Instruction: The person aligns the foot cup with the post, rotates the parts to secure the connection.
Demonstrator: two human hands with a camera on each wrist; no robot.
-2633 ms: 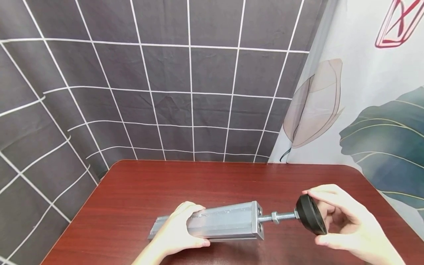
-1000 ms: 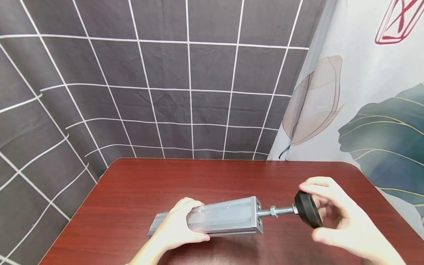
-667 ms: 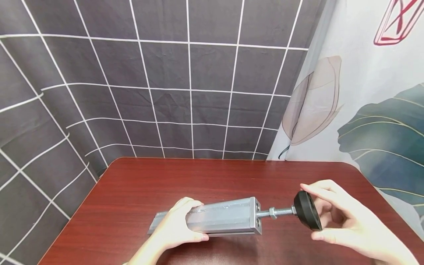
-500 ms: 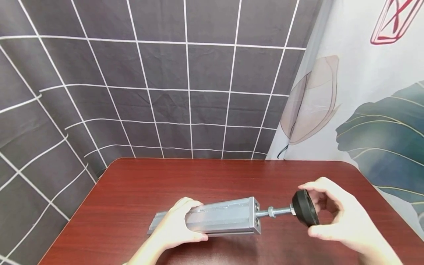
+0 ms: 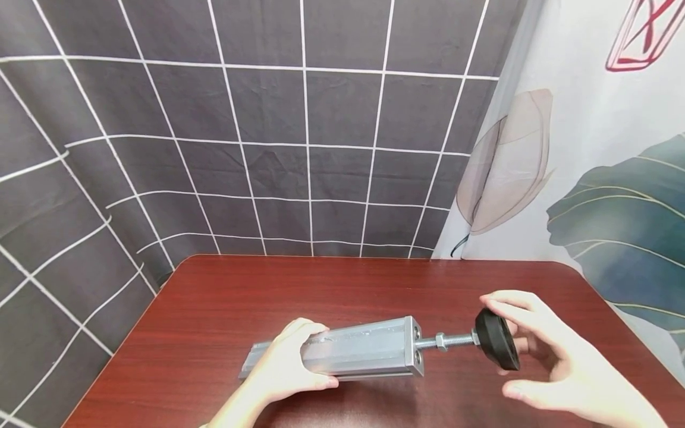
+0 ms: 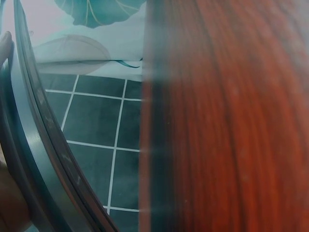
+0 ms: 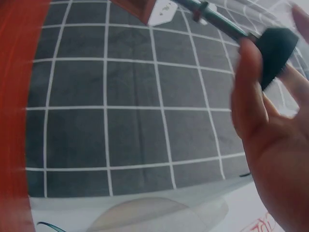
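My left hand (image 5: pixel 286 364) grips a grey aluminium profile (image 5: pixel 364 348) around its middle, thumb on the near side; the part under the palm is hidden. From the profile's right end plate a threaded stud (image 5: pixel 459 340) with a hex nut (image 5: pixel 441 341) sticks out. A black levelling foot (image 5: pixel 496 340) sits on the stud's outer end, tilted. Fingertips of my right hand (image 5: pixel 562 359) touch the foot's upper edge, while the thumb stands apart below it. In the right wrist view, spread fingers surround the foot (image 7: pixel 277 50). The left wrist view catches the profile (image 6: pixel 43 159) at its left side.
A reddish-brown wooden table (image 5: pixel 321 285) lies under the work. Behind it hangs a dark grey curtain (image 5: pixel 267 178) with white grid lines. At the right is a white curtain (image 5: pixel 588 119) with leaf prints.
The right thumb has come away from the foot's lower edge, and the right fingers have shifted over its upper edge. The left hand and the profile stay in nearly the same place.
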